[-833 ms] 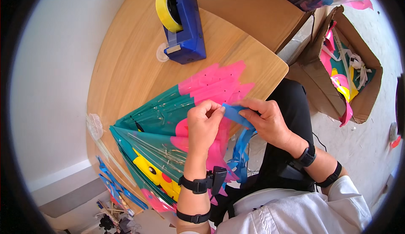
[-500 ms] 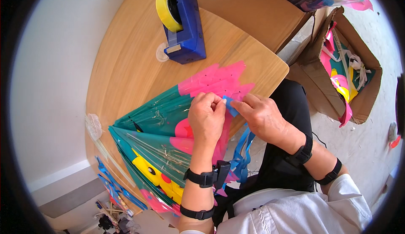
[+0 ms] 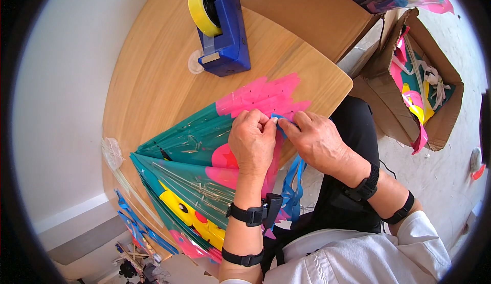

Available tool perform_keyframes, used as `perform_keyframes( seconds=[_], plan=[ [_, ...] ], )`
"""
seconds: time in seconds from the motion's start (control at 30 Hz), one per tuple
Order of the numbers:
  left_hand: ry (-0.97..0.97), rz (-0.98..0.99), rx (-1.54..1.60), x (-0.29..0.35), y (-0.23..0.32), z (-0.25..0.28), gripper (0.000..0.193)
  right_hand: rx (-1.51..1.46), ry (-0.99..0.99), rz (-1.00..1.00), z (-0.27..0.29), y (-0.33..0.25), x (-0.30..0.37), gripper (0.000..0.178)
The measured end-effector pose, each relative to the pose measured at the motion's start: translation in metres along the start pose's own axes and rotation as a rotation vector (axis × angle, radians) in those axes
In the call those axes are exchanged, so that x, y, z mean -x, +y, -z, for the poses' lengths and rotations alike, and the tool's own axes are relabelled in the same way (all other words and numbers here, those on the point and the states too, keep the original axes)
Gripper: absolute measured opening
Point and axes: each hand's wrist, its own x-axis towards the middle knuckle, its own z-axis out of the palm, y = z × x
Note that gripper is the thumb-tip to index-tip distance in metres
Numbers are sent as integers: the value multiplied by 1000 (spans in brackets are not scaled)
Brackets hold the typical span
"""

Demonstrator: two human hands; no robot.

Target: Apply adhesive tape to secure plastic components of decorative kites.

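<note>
My left hand is pinched shut on the end of a blue ribbon. Close beside it, my right hand grips the same ribbon between thumb and forefinger. Both are above the pink, jagged edge of a folded, glossy plastic sheet, perhaps a kite, in green and pink with a yellow cartoon figure. More blue ribbon hangs down past the table edge, below my right hand. My fingers hide the exact shape of the held part.
A blue tape dispenser with a yellow roll stands at the far side of the wooden table. Blue strips lie at the left edge. An open cardboard box of colourful sheets sits at right, near a larger carton.
My fingertips have drawn closer together, and less of the blue ribbon shows between them. The sheet stays almost where it was.
</note>
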Motion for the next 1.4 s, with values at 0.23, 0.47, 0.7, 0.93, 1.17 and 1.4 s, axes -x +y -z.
perform_keyframes(
  seconds=[0.23, 0.47, 0.7, 0.93, 1.17, 1.4],
  plan=[
    [30, -13, 27, -2, -4, -1, 21, 22, -32, -6, 0, 0, -1, 39],
    [-5, 5, 35, -3, -5, 0, 19, 38, -50, 11, 1, 1, -1, 34],
    [-34, 38, 473, -17, -22, 22, 6, 84, -106, 5, 0, -1, -1, 45],
    [253, 156, 588, -81, 0, 66, 27, 100, -51, 55, 4, -1, -4, 30],
    [4, 348, 745, -120, 6, 77, 20, 103, -65, 61, 3, -1, -3, 37],
    [24, 326, 1001, -121, 6, 72, 2, 103, -85, 49, 3, -1, -2, 39]
  ],
)
